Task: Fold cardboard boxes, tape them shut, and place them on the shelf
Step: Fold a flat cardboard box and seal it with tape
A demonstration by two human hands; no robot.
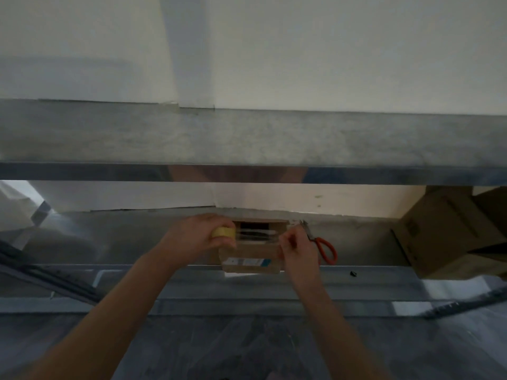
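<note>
A small cardboard box (pixel 251 256) with a white-and-blue label stands at the front edge of the lower metal shelf (pixel 109 242), its top partly open and dark inside. My left hand (pixel 197 235) grips a yellowish roll of clear tape (pixel 223 232) at the box's top left. My right hand (pixel 296 249) pinches the free end of the tape at the box's right side. A strip of clear tape (pixel 258 235) stretches between both hands across the box top.
Orange-handled scissors (pixel 325 248) lie on the shelf just right of my right hand. Larger cardboard boxes (pixel 450 231) stand at the far right of the shelf. An upper metal shelf (pixel 247 141) spans above. A small black object (pixel 353 274) sits on the front rail.
</note>
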